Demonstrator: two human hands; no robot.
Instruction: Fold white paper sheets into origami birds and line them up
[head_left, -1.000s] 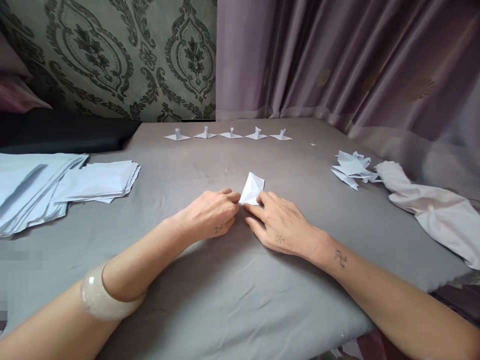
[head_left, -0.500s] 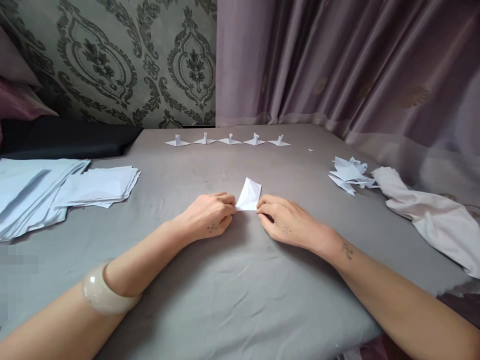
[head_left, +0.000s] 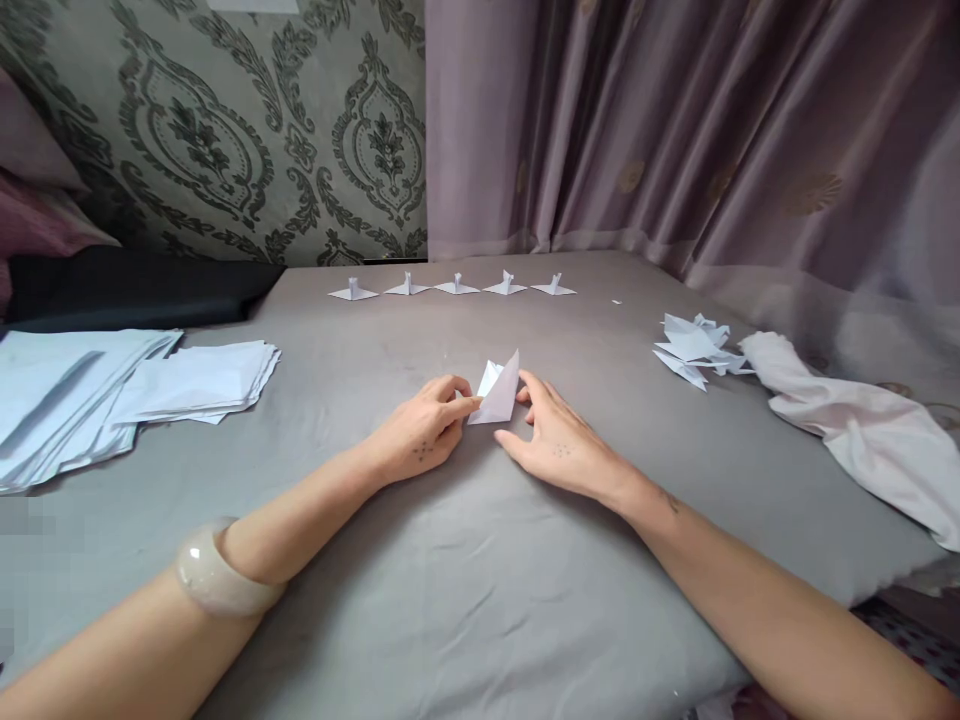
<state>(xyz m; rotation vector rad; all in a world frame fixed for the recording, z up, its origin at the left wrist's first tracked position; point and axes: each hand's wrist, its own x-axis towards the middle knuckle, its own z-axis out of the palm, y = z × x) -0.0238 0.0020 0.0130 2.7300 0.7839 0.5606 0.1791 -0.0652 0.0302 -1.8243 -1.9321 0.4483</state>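
Note:
A small folded piece of white paper [head_left: 501,395] is at the middle of the grey cloth, between my two hands. One pointed flap of it stands raised on the right side. My left hand [head_left: 429,425] pinches its left corner between thumb and fingers. Close by on the right, my right hand [head_left: 553,435] has thumb and fingers spread apart, the fingertips near the paper's right edge; whether they touch it I cannot tell.
Several folded paper cranes [head_left: 458,286] stand in a row at the back. To the right lie a heap of paper cranes [head_left: 697,345] and a pale cloth [head_left: 847,430]. Stacked paper sheets [head_left: 199,385] lie left, before a black cloth [head_left: 142,290]. Behind hangs a purple curtain [head_left: 495,130].
The paper's flap has been lifted and now stands up on the right. My right hand has let go of the lower right corner and opened. My left hand stays at the left corner.

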